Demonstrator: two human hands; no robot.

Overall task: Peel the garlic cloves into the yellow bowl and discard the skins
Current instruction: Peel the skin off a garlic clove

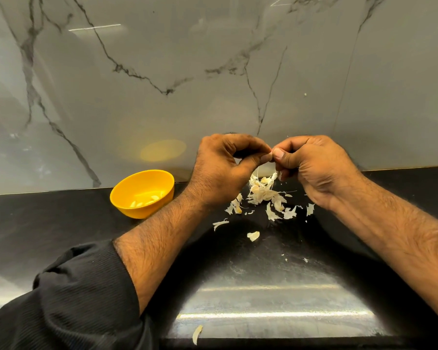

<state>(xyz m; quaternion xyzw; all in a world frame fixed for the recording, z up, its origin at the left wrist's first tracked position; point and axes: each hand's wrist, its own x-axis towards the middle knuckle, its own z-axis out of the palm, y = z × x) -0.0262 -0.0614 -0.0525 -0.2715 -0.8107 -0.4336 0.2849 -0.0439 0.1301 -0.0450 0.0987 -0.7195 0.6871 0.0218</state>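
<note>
A black counter (61,223) is noted, with the yellow bowl (142,194) as landmark; peeled cloves (147,199) are seen inside it. Right of the bowl, a skin pile (263,195) is spread. Above that pile, the left hand (220,168) and right hand (316,168) are closed in pinches on one garlic clove (270,157), mostly hidden; its axis cannot be told. The left hand is judged nearer the bowl.

The bowl (142,193) sits on the bench (61,223) against the wall (213,59), left of both hands. Peeled cloves (144,200) lie in it. The skins (262,195) lie heaped right of it, below the hands, with one scrap (197,334) at the near edge.
</note>
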